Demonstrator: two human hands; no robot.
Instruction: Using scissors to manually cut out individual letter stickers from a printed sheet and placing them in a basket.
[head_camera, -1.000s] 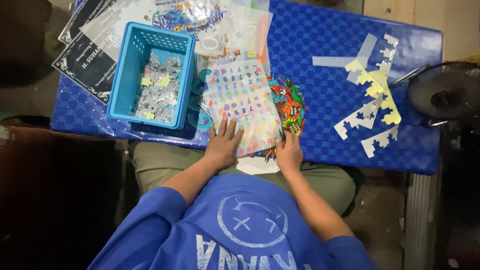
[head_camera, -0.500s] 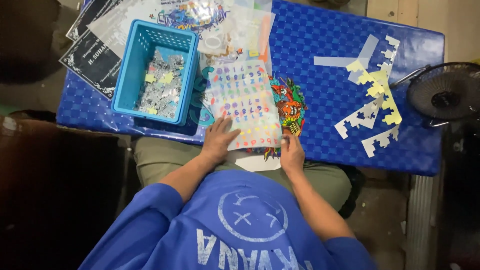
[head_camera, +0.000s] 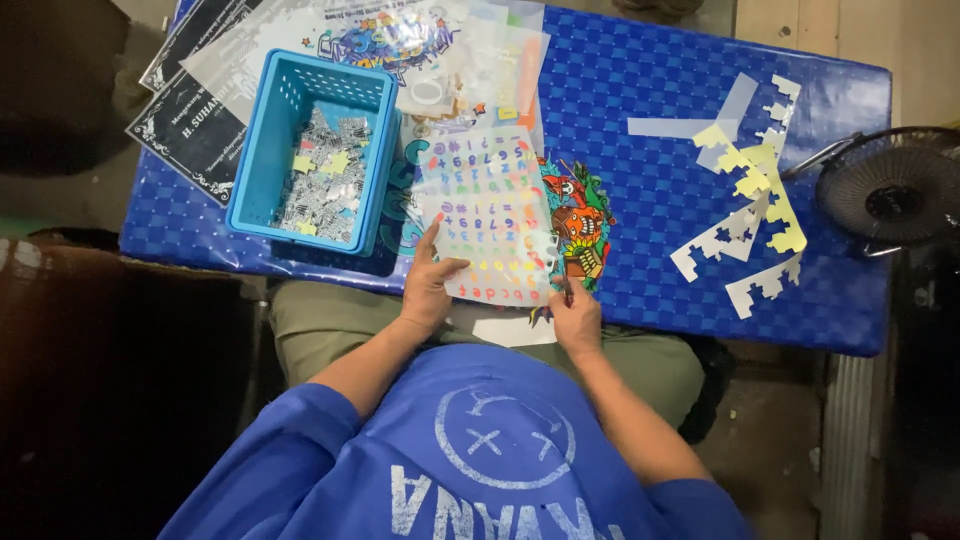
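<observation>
A big blue table (head_camera: 650, 130) fills the top of the frame. A blue basket (head_camera: 262, 160) full of small paper bits sits at the upper left. In the middle lies a see-through sheet (head_camera: 490, 215) with colourful letters and numbers. The left hand (head_camera: 428, 285) lies flat on the sheet's lower left part, fingers spread. The right hand (head_camera: 576, 318) pinches the sheet's lower right corner. The hands are apart. Cut paper strips (head_camera: 745, 195) lie at the right.

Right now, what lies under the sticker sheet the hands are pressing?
Under the pastel sticker sheet, a colourful cartoon print sticks out at its right edge and a white sheet below; the blue table bears them. The covered rest is hidden.
</observation>
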